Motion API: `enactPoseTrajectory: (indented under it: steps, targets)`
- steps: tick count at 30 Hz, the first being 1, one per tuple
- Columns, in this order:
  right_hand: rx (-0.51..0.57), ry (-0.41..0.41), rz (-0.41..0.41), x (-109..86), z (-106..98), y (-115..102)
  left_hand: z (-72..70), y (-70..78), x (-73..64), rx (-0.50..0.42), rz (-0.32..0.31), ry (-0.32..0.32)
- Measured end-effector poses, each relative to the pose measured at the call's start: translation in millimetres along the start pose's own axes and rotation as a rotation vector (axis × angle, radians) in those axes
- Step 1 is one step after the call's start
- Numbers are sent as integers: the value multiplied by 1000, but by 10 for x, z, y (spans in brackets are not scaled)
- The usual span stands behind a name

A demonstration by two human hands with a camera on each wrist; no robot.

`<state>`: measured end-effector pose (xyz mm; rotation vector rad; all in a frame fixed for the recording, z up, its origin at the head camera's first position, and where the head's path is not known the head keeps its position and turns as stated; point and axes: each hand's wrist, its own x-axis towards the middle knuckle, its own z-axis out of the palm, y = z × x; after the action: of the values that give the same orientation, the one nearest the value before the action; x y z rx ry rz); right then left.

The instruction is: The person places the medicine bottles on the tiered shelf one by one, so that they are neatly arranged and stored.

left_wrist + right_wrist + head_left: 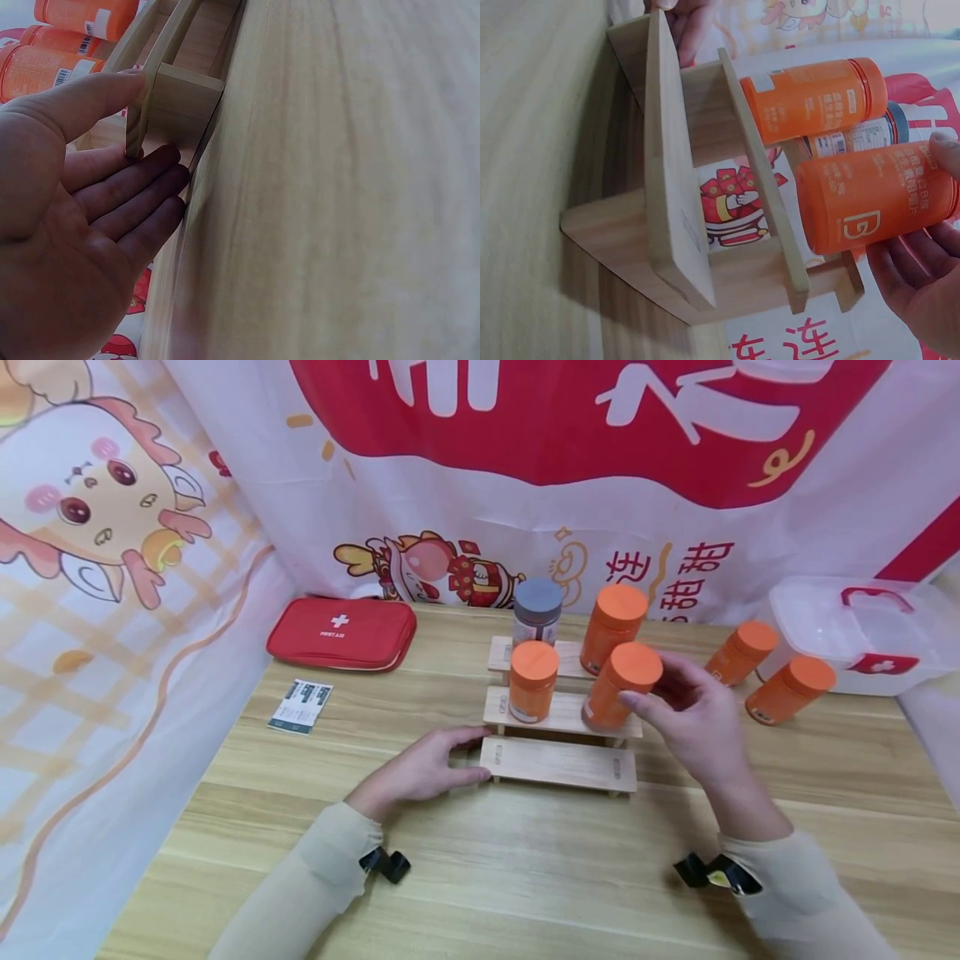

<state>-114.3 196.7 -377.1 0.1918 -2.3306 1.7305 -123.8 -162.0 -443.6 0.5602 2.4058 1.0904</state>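
Observation:
A three-step wooden display shelf [558, 762] stands on the table. My left hand [429, 766] pinches the left end of its lowest step between thumb and index finger; in the left wrist view the other fingers [146, 184] extend beneath. My right hand [701, 718] grips an orange supplement bottle [621, 687] over the right end of the middle step. The right wrist view shows this bottle [877, 196] with its base close to the step's edge. Another orange bottle [533, 682] stands left on the middle step. The top step bears a grey-capped bottle [537, 610] and an orange bottle [613, 628].
Two more orange bottles [741, 653] [791, 690] stand at the right before a clear box with a red handle [847, 635]. A red first-aid pouch [341, 633] and a small printed packet [301, 706] lie at the left. A printed cloth [465, 485] hangs behind.

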Motion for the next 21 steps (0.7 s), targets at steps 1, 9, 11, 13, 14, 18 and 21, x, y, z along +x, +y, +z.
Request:
enactPoseTrajectory:
  steps: [1, 9, 11, 13, 14, 18, 21]
  targets:
    - [0, -3, 2, 1, 18, 0, -1, 2, 0, -1, -1, 0]
    - [-19, -19, 44, -6, 111, 17, -1, 12, -2, -18, -20, -8]
    - [-36, -19, 42, -6, 128, 17, -1, 16, -4, -17, -22, -7]
    - [-54, -18, 41, -4, 143, 13, 1, 21, -8, -15, -19, -3]
    - [-57, -18, 42, -4, 149, 11, 1, 23, -8, -13, -17, -2]
    - [-60, -13, 48, -6, 170, -6, 1, 29, -15, -12, -7, 2]
    - [-66, -13, 61, -7, 182, -23, 1, 25, -17, -12, -4, 4]
